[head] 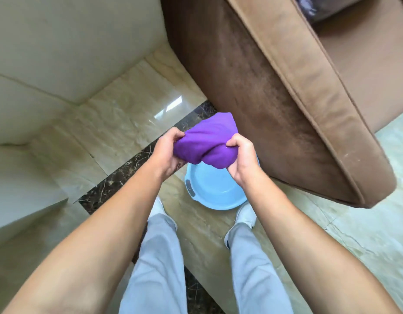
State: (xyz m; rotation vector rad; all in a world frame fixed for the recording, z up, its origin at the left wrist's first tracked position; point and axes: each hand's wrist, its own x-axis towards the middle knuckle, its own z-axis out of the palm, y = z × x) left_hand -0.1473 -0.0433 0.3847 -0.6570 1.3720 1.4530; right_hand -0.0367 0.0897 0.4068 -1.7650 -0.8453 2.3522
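both hands, the left hand [166, 152] and right hand [241, 159], are gripping the purple cloth [207, 143], fingers curled tight into it, holding it above the blue basin [216, 189] so wrung water likely drips in.

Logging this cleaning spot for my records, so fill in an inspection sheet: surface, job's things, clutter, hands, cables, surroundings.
Surface: glossy beige tile floor crossed by a dark marbled strip.
Job's things: purple cloth, bunched and twisted, held above a light blue basin that stands on the floor; water in the basin cannot be told.
Clutter: nothing seen.
Hands: left hand and right hand each grip one end of the cloth.
Cables: nothing seen.
Surroundings: brown sofa right beside the basin; pale wall on the left; the person's grey trousers and a white shoe at the basin's near edge.
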